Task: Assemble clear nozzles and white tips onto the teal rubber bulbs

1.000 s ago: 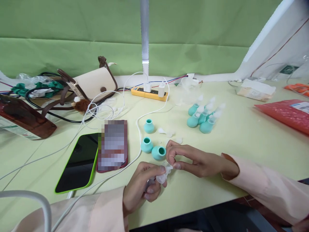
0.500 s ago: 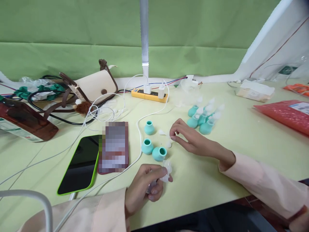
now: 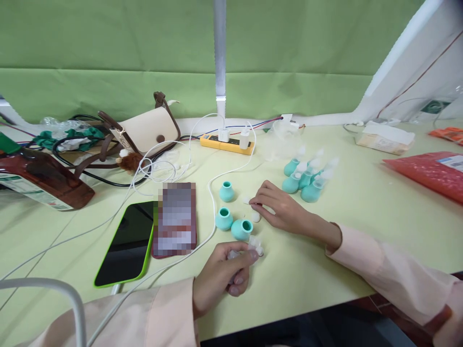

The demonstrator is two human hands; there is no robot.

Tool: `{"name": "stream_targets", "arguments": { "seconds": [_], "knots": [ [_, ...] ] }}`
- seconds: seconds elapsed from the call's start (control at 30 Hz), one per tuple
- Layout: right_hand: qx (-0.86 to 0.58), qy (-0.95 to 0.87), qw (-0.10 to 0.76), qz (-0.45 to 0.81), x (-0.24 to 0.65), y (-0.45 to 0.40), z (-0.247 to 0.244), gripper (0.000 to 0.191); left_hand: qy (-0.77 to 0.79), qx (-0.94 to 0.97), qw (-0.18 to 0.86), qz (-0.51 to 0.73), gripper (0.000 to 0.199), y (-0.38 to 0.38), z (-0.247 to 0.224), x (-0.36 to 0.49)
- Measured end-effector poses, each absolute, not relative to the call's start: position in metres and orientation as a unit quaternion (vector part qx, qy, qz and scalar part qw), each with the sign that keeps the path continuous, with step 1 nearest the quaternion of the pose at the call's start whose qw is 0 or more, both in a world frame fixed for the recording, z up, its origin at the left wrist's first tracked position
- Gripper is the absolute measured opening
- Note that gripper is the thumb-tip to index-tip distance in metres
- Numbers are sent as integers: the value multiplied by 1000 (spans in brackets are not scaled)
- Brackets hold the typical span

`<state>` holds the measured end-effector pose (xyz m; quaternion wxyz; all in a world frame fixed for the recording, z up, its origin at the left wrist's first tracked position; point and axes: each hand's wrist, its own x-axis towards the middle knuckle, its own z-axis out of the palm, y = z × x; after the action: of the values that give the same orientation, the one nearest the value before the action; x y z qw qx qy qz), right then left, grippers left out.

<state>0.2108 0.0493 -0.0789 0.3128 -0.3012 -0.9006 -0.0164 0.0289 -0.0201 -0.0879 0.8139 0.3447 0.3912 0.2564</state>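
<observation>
My left hand [image 3: 226, 274] is closed around small translucent plastic pieces. One, a clear-white part [image 3: 257, 245], sticks out past the thumb; another shows inside the curled fingers. Across from it, my right hand [image 3: 280, 207] pinches at a small white piece [image 3: 246, 199] lying low over the table. A round white piece [image 3: 256, 217] rests just under those fingers. Three turquoise squeeze bulbs with open necks stand near: a rear one [image 3: 226, 192], a middle one [image 3: 224, 219], and one tilted toward the right [image 3: 242, 230]. Several turquoise bulbs with translucent nozzles [image 3: 311, 189] are grouped behind my right hand.
Two phones, one green-edged [image 3: 125, 246] and one blurred [image 3: 175, 221], lie at left beside a white cable [image 3: 211, 193]. Farther back are a yellow power strip [image 3: 226, 144], a cream handbag [image 3: 148, 130] and a brown bottle [image 3: 43, 178]. A red package [image 3: 427, 173] lies right.
My right hand has moved slightly left, and its fingertips have come to the small white piece. The left hand's plastic part has turned a little in the fingers. The view has shifted slightly.
</observation>
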Motion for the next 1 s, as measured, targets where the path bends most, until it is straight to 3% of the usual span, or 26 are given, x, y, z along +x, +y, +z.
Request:
{"name": "stream_targets", "arguments": {
  "seconds": [0.13, 0.2, 0.27, 0.33, 0.4, 0.5, 0.6, 0.77, 0.83, 1.0],
  "knots": [
    [-279, -848, 448, 49, 211, 31, -68, 9, 356, 359, 823, 258, 23, -20, -90, 28],
    [-262, -868, 396, 145, 210, 18, -58, 24, 331, 373, 829, 253, 23, -20, -90, 27],
    [-238, -898, 276, 245, 209, 8, -51, 36, 309, 382, 835, 248, 23, -20, -89, 27],
    [-229, -904, 204, 297, 208, 4, -48, 31, 303, 382, 838, 247, 24, -20, -89, 27],
    [-237, -899, 200, 310, 208, 4, -50, 25, 308, 371, 840, 247, 23, -19, -89, 26],
    [-245, -896, 197, 315, 208, 6, -55, 35, 309, 358, 847, 241, 20, -18, -90, 26],
    [-240, -905, 200, 289, 208, 6, -58, 27, 304, 362, 847, 244, 20, -16, -90, 25],
    [-320, -871, 350, 129, 223, 21, -54, 19, 252, 312, 880, 254, 20, -15, -93, 23],
    [-399, -840, 363, 56, 233, 35, -52, 18, 212, 288, 902, 243, 17, -17, -95, 22],
    [-530, -837, 133, 33, 242, 57, -50, 26, 213, 299, 910, 194, 19, -24, -92, 24]
  ]
}}
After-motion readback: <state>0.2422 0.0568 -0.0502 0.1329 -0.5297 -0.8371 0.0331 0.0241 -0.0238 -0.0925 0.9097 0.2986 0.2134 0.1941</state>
